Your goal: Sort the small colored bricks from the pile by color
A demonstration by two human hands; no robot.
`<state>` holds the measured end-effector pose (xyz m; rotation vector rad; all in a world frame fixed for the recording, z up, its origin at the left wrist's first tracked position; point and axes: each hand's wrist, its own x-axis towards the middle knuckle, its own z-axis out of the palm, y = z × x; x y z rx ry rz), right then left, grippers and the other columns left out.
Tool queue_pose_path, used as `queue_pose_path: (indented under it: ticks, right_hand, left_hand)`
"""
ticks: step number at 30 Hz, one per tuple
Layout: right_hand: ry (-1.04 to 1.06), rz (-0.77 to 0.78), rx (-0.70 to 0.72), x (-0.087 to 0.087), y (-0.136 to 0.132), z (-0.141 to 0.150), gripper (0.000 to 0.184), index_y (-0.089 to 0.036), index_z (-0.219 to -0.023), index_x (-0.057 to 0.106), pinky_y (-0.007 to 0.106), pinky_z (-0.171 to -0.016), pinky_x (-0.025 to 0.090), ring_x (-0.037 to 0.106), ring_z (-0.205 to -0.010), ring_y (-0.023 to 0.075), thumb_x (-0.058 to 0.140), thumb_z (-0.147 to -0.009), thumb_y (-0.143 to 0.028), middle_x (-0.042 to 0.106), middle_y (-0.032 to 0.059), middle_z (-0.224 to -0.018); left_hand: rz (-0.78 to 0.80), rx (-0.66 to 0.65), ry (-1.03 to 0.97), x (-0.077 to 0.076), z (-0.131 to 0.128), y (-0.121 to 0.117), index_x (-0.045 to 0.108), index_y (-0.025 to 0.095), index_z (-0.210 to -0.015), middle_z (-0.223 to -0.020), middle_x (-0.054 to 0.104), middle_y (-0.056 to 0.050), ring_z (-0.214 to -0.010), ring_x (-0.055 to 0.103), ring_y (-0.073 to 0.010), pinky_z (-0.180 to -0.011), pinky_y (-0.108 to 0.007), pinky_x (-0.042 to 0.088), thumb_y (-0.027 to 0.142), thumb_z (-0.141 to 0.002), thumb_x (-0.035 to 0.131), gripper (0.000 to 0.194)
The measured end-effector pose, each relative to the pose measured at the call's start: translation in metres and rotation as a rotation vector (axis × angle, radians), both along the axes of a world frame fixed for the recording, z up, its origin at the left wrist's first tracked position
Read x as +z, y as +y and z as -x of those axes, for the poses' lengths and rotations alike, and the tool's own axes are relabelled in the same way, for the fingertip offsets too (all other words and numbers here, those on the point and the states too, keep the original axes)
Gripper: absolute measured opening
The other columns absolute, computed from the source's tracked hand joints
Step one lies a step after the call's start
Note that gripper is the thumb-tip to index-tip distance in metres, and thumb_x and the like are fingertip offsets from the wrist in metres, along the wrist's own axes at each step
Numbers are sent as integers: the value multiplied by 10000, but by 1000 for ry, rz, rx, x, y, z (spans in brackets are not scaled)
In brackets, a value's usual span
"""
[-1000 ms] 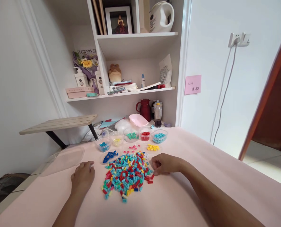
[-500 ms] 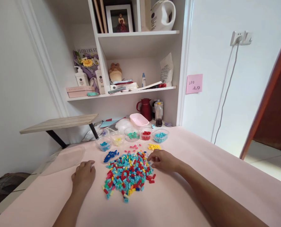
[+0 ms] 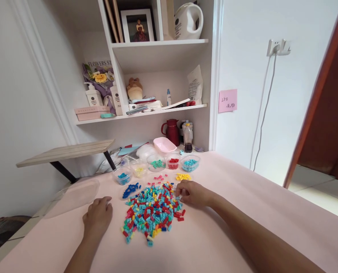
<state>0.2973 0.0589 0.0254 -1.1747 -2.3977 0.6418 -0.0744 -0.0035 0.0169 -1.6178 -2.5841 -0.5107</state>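
A loose heap of small toy bricks [image 3: 150, 210] in mixed colours lies on the pink tabletop. At its upper right edge is my right hand [image 3: 193, 192], fingers curled down and drawn together at the bricks. What they hold, if anything, is too small to make out. My left hand [image 3: 97, 214] rests on the table left of the heap, fingers loosely bent, thumb apart, holding nothing. Behind the heap are sorted bricks: dark blue bricks [image 3: 131, 190], pink bricks [image 3: 159, 178] and yellow bricks [image 3: 183, 176].
Farther back stand clear tubs with blue bricks [image 3: 122, 178], pale yellow bricks [image 3: 139, 170], green bricks [image 3: 157, 163], red bricks [image 3: 173, 163] and light blue bricks [image 3: 190, 163]. A pink basin [image 3: 164, 145], red jug [image 3: 172, 132] and bottle [image 3: 188, 138] are behind. A clear lid [image 3: 72, 195] lies left.
The view has shifted slightly, so the scene sits a little farther left. My right hand's fingers have drawn closer together at the heap's edge. My left hand stays put.
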Motion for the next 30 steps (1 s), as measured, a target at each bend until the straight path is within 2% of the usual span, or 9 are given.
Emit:
queue_pose_path:
  ticks: [8, 21, 27, 30]
  right_hand:
    - [-12, -4, -4, 2, -2, 2, 243, -234, -947, 690, 272, -714, 421, 560, -816, 167, 629, -715, -196, 606, 41, -954]
    - [63, -51, -27, 1, -4, 8, 197, -208, -789, 642, 225, -626, 384, 542, -731, 132, 577, -643, -93, 624, 0, -854]
    - [253, 10, -59, 7, -1, 4, 130, -184, -777, 607, 226, -621, 399, 525, -696, 127, 614, -661, -126, 616, -4, -781]
    - [407, 107, -59, 12, 0, 0, 115, -178, -799, 594, 235, -613, 424, 547, -668, 126, 637, -693, -193, 604, -7, -751]
  left_hand:
    - [-2, -5, 3, -1, 1, 2, 582, 262, -1148, -1235, 543, -79, -1173, 461, -276, -935, -463, 369, 280, -871, 293, 401]
    - [7, 1, -9, 1, 4, 3, 589, 275, -1143, -1258, 541, -73, -1189, 463, -279, -946, -466, 379, 308, -863, 309, 397]
    - [37, 7, -13, 6, 0, 3, 573, 275, -1172, -1280, 524, -78, -1202, 454, -275, -946, -458, 382, 311, -872, 288, 415]
    - [35, 14, -18, 8, 0, 3, 584, 277, -1159, -1278, 528, -80, -1199, 463, -272, -942, -455, 387, 315, -868, 298, 410]
